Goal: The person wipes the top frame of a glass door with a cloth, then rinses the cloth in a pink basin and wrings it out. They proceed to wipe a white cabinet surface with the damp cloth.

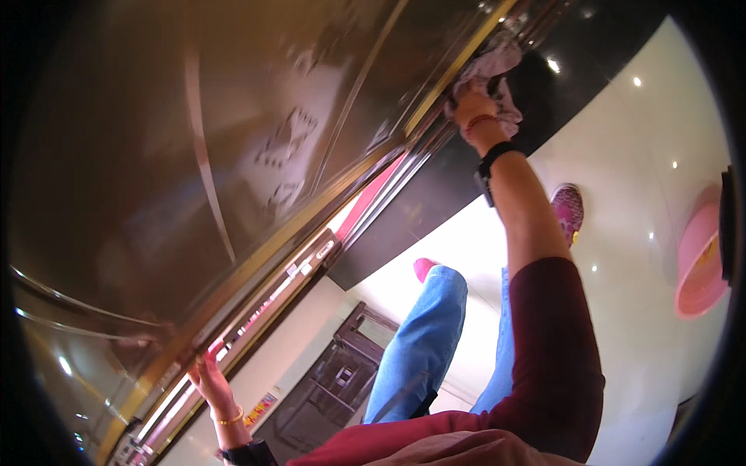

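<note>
My right hand (475,108) is at the top, shut on a crumpled, pale pinkish-grey cloth (501,58). The cloth lies against the metal rails beside a black glossy strip. At lower left, the fingers of my left hand (214,381) touch the gold-coloured edge (250,262) of a large, shiny brown panel (145,175). Whether they grip that edge is not plain. Pale marks or reflections show on the panel. Between the panel edge and the metal rails is a narrow gap with bright pink and white parts in it.
A pink plastic tub (699,262) stands on the glossy pale floor (629,349) at the far right. Below the rails runs the black strip (414,209). A dark brown plastic stool or chair (326,390) is near my legs, at lower centre.
</note>
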The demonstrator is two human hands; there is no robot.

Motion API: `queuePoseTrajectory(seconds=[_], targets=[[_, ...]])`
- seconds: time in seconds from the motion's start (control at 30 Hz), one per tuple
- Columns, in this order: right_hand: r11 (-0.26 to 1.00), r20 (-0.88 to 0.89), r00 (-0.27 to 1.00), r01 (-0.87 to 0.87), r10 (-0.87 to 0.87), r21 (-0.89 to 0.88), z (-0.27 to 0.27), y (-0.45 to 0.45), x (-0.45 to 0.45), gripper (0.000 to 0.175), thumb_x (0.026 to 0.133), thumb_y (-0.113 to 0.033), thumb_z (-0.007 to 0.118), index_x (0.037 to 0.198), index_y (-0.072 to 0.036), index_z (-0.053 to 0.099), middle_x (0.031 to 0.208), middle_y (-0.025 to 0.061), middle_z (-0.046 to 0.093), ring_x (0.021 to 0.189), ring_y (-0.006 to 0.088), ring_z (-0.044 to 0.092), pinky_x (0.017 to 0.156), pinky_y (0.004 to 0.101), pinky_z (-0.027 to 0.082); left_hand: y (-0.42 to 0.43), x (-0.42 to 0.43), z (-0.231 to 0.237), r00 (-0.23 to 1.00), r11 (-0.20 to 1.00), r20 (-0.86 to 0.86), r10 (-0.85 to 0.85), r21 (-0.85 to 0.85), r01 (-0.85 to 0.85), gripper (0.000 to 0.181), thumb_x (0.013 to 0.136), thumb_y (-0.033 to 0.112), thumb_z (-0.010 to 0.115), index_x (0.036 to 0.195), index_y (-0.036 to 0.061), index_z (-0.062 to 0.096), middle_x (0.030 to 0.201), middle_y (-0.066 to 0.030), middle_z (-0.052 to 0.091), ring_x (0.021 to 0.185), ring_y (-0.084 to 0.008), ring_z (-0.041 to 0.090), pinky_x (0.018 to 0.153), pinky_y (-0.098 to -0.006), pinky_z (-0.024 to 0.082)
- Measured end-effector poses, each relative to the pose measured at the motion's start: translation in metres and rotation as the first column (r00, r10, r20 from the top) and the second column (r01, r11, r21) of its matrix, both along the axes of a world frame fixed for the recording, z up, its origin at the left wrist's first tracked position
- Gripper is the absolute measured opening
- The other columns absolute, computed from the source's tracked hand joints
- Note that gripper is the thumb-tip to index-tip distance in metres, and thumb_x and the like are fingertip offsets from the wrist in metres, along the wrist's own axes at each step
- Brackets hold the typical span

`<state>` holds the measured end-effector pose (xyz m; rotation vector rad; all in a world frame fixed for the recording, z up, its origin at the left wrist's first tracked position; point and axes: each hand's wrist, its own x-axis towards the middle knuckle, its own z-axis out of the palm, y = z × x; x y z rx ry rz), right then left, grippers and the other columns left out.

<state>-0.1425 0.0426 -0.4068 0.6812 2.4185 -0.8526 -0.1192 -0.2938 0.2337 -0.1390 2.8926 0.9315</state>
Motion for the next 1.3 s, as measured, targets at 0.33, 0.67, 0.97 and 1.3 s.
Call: queuePoseTrajectory(seconds=[0.33,0.67,0.97,1.3], targets=[[0.869,-0.135,0.887,-0.387,0.442,0.308,-0.09,-0.013,0.017,0.047,0.083,-0.036,0.053,0.127,-0.02,0.049,0.137,0.0109,0.039,0.126,0.0334,0.039,0.099,0.0484,0.039,-0.02,0.032,-0.382,0.845,0.888,0.272,-0.46,0.142,0.438,0.082,0.08,0.008,0.07,0.145,0.0065,0.021,0.137,-0.0177,0.042,0.122,-0.0263,0.047,0.098,-0.0379,0.041],[0.998,0.032,0.997,-0.067,0.067,0.003,-0.007,-0.211,0.04,0.051,0.082,-0.034,0.052,0.129,-0.016,0.047,0.136,0.0152,0.044,0.121,0.0328,0.048,0.097,0.0421,0.043,-0.167,0.226,-0.306,0.05,0.416,0.514,-0.856,0.628,0.657,0.062,0.08,0.03,0.066,0.134,0.0089,0.043,0.129,-0.0142,0.05,0.115,-0.0343,0.049,0.099,-0.0491,0.036],[0.994,0.18,0.978,-0.108,0.105,0.006,0.029,-0.248,0.039,0.049,0.085,-0.031,0.052,0.128,-0.008,0.048,0.142,0.0128,0.037,0.122,0.0315,0.047,0.097,0.0439,0.043,-0.265,0.311,-0.286,0.104,0.335,0.353,-0.93,0.694,0.637,0.042,0.085,0.028,0.058,0.121,0.0079,0.056,0.116,-0.0066,0.058,0.115,-0.0266,0.05,0.107,-0.0501,0.027],[0.887,0.085,0.888,-0.436,0.451,-0.154,0.001,-0.346,0.038,0.046,0.087,-0.031,0.046,0.124,-0.003,0.053,0.134,0.0211,0.044,0.122,0.0337,0.047,0.104,0.0402,0.036,-0.276,0.319,-0.286,0.278,0.421,0.316,-0.907,0.685,0.595,0.041,0.079,0.019,0.061,0.118,0.0082,0.057,0.107,-0.0113,0.058,0.11,-0.0271,0.052,0.105,-0.0516,0.03]])
